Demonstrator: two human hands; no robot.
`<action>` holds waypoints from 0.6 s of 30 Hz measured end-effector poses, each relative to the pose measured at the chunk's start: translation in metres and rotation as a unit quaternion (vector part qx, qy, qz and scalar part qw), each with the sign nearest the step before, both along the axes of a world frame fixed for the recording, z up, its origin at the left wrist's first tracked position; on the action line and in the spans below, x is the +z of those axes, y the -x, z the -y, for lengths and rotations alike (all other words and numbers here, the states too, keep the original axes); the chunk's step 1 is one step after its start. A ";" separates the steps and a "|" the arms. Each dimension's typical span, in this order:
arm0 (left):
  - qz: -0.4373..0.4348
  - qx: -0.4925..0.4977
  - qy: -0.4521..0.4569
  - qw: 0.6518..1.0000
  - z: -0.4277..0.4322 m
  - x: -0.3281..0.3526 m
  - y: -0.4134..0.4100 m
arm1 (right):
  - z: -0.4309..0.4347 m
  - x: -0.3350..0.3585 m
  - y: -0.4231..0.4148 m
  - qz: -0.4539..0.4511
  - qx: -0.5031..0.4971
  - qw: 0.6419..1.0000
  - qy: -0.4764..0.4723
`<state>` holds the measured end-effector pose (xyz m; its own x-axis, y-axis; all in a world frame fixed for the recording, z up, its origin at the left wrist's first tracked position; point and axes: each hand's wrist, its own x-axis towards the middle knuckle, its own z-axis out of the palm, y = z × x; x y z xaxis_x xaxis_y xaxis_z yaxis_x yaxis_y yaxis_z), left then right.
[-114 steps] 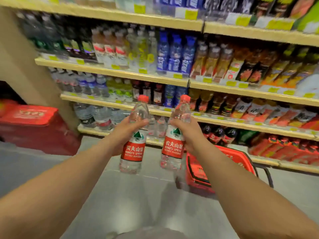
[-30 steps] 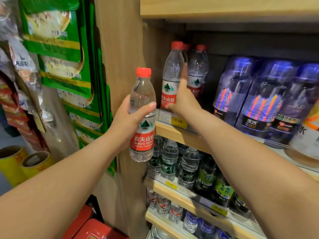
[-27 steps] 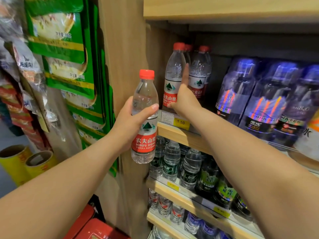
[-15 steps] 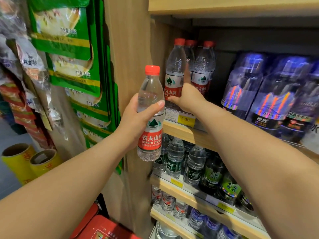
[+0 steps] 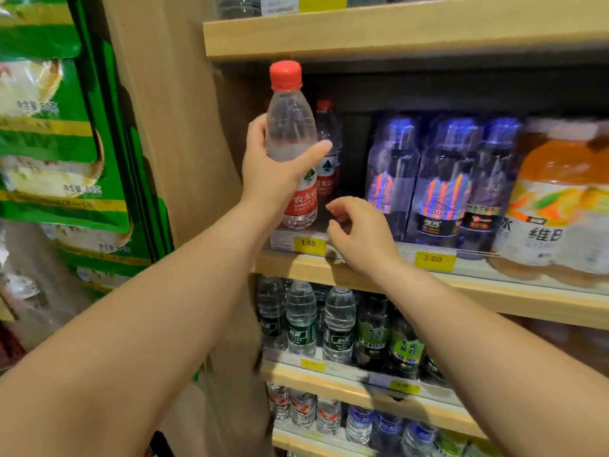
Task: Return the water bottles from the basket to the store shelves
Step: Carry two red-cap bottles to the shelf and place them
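The left hand [image 5: 273, 169] is wrapping thumb and fingers around the middle of a red-capped water bottle [image 5: 291, 143], holding it upright with its base at the front edge of the shelf [image 5: 494, 291], above the yellow 1.50 price tag [image 5: 308, 244]. A matching bottle [image 5: 327, 153] is standing just behind it. The right hand [image 5: 359, 235] is hovering beside them, fingers loosely curled and gripping nothing.

My left hand [image 5: 275, 174] is raised at the end of an outstretched forearm, thumb across the front, fingers wrapped behind — closed around what it holds. My right hand [image 5: 361, 235] sits lower and beside it, empty, fingers [image 5: 336, 206] loosely curled — forearm angled up from the lower right.
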<state>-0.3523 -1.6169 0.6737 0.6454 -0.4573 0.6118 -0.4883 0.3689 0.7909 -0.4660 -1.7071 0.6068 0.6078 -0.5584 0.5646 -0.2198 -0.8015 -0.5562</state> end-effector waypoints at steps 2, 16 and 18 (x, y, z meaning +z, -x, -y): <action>0.005 0.011 -0.047 0.999 0.008 -0.007 -0.007 | 0.001 -0.003 -0.001 -0.013 -0.002 1.000 0.007; 0.061 0.088 -0.160 0.981 0.023 -0.025 -0.023 | 0.006 -0.001 -0.001 -0.035 0.001 0.999 0.004; 0.100 0.108 -0.182 0.972 0.022 -0.031 -0.025 | 0.006 -0.001 -0.001 -0.033 0.002 0.999 0.001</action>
